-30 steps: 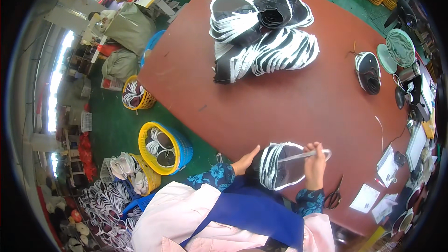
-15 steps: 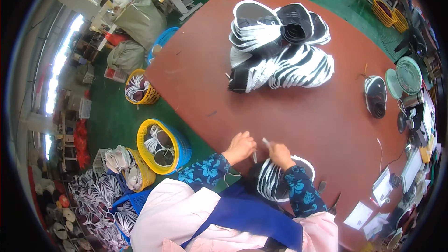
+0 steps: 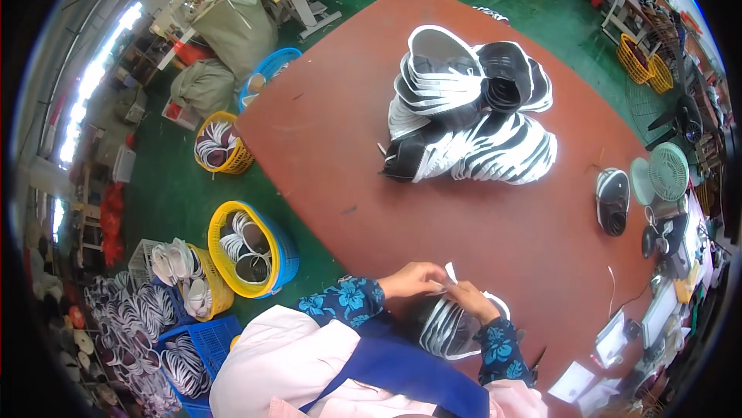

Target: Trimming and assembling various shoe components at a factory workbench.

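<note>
A small white strip [image 3: 450, 271] sticks up where my two hands meet at the near edge of the table. My right hand [image 3: 473, 300] is closed, with its thumb and fingers pinching the strip. My left hand [image 3: 415, 279] is closed too, fingertips against the right ones; what it holds is hidden. Directly beneath my hands lies a stack of black shoe uppers with white edges [image 3: 448, 330], partly covered by my right hand and sleeve.
A big pile of black-and-white shoe uppers [image 3: 502, 147] sits on the brown table [image 3: 363, 139]. One upper [image 3: 613, 203] lies at the right, near a green fan [image 3: 668, 171] and papers [image 3: 572, 382]. Baskets of uppers, including a yellow one [image 3: 219, 283], stand on the floor at left.
My hands were apart and have come together, the left moving right toward the right one. The view has shifted, so the table and pile appear lower.
</note>
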Motion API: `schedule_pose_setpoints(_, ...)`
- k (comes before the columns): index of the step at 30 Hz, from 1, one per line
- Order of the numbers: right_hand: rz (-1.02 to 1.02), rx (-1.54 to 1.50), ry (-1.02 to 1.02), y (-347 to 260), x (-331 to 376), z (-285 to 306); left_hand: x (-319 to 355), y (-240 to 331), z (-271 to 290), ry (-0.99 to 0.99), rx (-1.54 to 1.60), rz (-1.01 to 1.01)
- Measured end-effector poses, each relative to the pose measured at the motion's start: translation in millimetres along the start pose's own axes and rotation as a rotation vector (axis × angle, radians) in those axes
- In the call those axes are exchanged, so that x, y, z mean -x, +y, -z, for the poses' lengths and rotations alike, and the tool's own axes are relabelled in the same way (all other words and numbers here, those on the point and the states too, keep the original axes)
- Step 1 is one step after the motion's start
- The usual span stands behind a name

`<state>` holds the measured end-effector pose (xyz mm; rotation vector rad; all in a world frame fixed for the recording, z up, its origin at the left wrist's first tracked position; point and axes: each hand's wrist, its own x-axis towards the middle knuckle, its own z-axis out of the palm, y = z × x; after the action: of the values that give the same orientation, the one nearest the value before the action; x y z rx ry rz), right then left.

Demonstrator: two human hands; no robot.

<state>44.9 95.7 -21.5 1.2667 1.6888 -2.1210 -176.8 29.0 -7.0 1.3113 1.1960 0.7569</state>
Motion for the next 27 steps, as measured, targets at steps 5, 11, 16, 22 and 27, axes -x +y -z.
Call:
schedule_pose_setpoints(5,-0.005,-0.136,-0.016,-16.6,5.9,-1.4,7.6,-11.2,-2.8,0.027,-0.293,-0.129)
schedule_pose_setpoints(11,0.390,0.322,0.346,-33.1,23.5,-15.8,2.9,-50.3,-41.7,0.016,0.425,0.250)
schedule_pose_setpoints(16,0.771,0.688,0.536,-29.2,21.7,-26.1,1.7,-41.2,-24.0,-0.164,0.717,0.386)
schedule_pose_setpoints(22,0.693,1.081,0.572,-24.1,29.1,-13.2,-9.2,-52.1,-10.1,-0.387,0.735,0.479)
schedule_pose_setpoints(27,0.570,1.205,0.616,-22.1,44.5,-7.2,-20.1,-52.4,-19.1,-0.155,0.598,0.556)
